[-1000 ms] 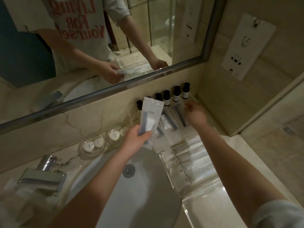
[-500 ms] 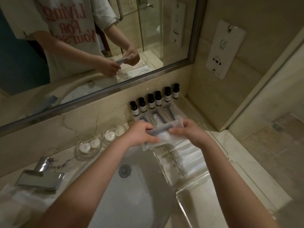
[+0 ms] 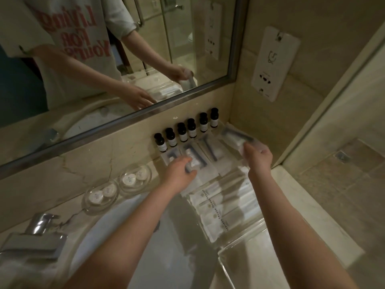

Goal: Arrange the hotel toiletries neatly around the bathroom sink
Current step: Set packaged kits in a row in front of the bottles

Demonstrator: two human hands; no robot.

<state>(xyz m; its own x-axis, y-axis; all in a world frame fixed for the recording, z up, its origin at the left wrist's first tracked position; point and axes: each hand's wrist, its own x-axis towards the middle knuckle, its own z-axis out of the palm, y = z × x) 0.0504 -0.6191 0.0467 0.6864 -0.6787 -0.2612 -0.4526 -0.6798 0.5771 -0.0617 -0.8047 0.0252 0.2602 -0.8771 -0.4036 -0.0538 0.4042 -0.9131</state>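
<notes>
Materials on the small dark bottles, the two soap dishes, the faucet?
Bottles: dark glossy plastic or glass, unclear which; pale paper-like labels. Soap dishes: clear glass or acrylic; counter shows through. Faucet: polished chrome-look metal, bright reflections.

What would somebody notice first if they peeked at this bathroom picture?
Probably the six little dark bottles lined up in a row under the mirror. Just in front of them, the right hand holds a clear packet in the far corner, and the left hand touches another packet nearer the sink.
</notes>
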